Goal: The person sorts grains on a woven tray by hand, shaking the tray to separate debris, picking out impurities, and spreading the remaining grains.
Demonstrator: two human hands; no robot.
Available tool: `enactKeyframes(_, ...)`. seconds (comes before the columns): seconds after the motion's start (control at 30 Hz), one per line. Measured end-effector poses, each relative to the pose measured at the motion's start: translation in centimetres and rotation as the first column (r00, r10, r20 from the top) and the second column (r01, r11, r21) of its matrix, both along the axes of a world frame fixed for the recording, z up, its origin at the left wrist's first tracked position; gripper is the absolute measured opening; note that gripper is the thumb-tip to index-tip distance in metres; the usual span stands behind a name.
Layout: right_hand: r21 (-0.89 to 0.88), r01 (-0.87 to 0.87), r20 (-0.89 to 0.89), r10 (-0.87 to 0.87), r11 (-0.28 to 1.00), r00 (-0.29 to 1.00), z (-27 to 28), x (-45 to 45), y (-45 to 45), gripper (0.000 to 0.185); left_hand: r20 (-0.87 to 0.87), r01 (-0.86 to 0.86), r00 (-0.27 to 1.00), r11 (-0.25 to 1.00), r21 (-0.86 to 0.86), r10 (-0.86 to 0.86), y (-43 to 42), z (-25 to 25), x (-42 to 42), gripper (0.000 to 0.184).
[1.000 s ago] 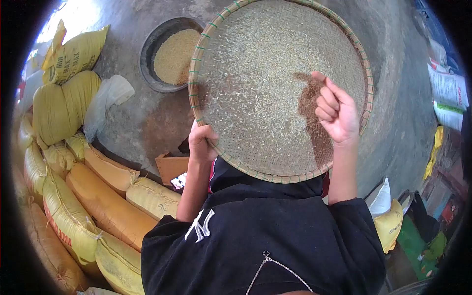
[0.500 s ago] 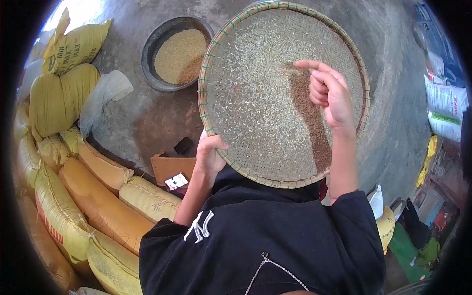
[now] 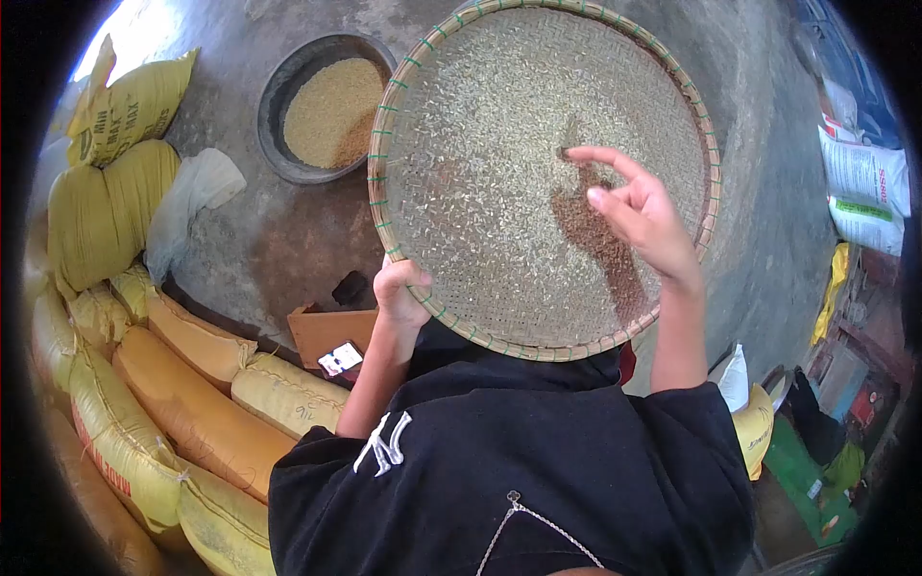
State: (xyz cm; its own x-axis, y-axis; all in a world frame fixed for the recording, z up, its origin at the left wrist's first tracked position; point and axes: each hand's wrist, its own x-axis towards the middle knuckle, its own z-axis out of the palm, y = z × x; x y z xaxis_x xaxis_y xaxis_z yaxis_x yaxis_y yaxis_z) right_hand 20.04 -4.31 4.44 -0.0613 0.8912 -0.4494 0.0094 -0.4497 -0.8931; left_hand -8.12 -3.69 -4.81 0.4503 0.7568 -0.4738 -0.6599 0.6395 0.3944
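Note:
My left hand [image 3: 399, 290] grips the near left edge of a round woven winnowing tray [image 3: 378, 182], its fingers hidden under the rim. Pale husked-looking grains [image 3: 490, 125] lie scattered over the tray's weave, thinner toward the near left. Over the right half of the tray hovers my right hand [image 3: 653, 221], index finger stretched out and thumb apart from it. The fingertip is at or just above the grains; whether it touches them I cannot tell. A brownish shadow spreads below this hand and forearm.
A black tub [image 3: 273, 144] of yellowish grain stands on the concrete floor, left of the tray. Full yellow and orange sacks [image 3: 192, 403] line the left side. A phone [image 3: 340, 359] lies by a wooden box [image 3: 331, 329]. White printed bags [image 3: 864, 178] stand at right.
My right hand has moved slightly down, and its thumb has opened away from the index finger. The tray has shifted a little left in view while my left hand keeps its hold.

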Motion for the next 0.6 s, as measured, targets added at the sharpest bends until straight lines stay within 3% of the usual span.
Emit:
enactKeyframes(0.03, 0.105, -0.001, 0.155, -0.015, 0.995, 0.988, 0.1, -0.2, 0.4, 0.03, -0.009, -0.016, 1.0, 1.0, -0.005, 0.016, 0.0, 0.1, 0.1, 0.074)
enactKeyframes(0.07, 0.103, 0.004, 0.155, -0.02, 0.995, 0.988, 0.3, -0.5, 1.0, 0.03, -0.018, -0.032, 0.999, 0.999, -0.009, 0.032, 0.1, 0.1, 0.0, 0.075)
enactKeyframes(0.13, 0.19, 0.002, 0.398, -0.079, 0.982, 0.914, 0.3, -0.9, 2.6, 0.018, -0.018, -0.026, 0.999, 1.0, -0.001, 0.026, 0.0, 0.0, 0.0, 0.075)
enactKeyframes(0.17, 0.19, 0.004, 0.397, -0.081, 0.982, 0.914, -0.1, -1.2, 3.5, 0.018, -0.017, -0.024, 1.0, 1.0, 0.008, 0.024, 0.1, -0.1, 0.0, 0.075)
enactKeyframes(0.23, 0.296, -0.142, 0.539, -0.043, 0.944, 0.841, -0.7, -1.6, 5.2, 0.012, -0.022, -0.024, 0.999, 1.0, 0.006, 0.024, 0.1, 0.1, 0.1, 0.076)
enactKeyframes(0.43, 0.306, -0.256, 0.688, -0.028, 0.917, 0.725, -1.4, -2.8, 7.1, 0.014, -0.025, -0.032, 0.999, 0.999, 0.022, 0.033, 0.1, 0.2, 0.0, 0.077)
enactKeyframes(0.6, 0.29, -0.248, 0.689, -0.022, 0.924, 0.725, -1.4, -3.2, 7.2, 0.012, -0.005, -0.032, 0.999, 0.999, -0.001, 0.032, 0.3, 0.6, 0.3, 0.078)
